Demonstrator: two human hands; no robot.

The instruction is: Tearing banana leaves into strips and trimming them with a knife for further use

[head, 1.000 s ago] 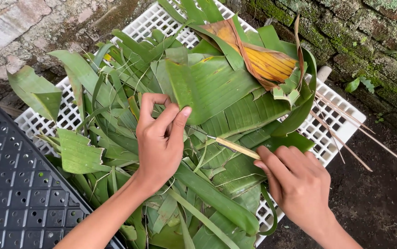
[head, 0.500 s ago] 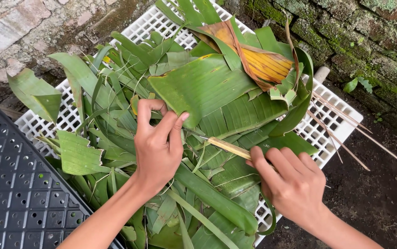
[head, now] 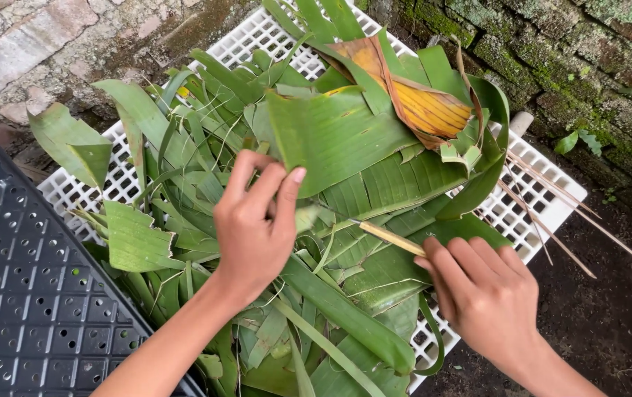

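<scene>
No packages showing, no labels, no signs, no screens appearing anywhere in view

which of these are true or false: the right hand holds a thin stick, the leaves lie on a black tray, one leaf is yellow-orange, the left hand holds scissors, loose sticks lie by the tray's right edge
1. The right hand holds a thin stick. True.
2. The green leaves lie on a black tray. False: they lie on a white perforated tray; the black tray is beside it, at the left.
3. One leaf is yellow-orange. True.
4. The left hand holds scissors. False: it grips leaf pieces only.
5. Loose sticks lie by the white tray's right edge. True.
</scene>
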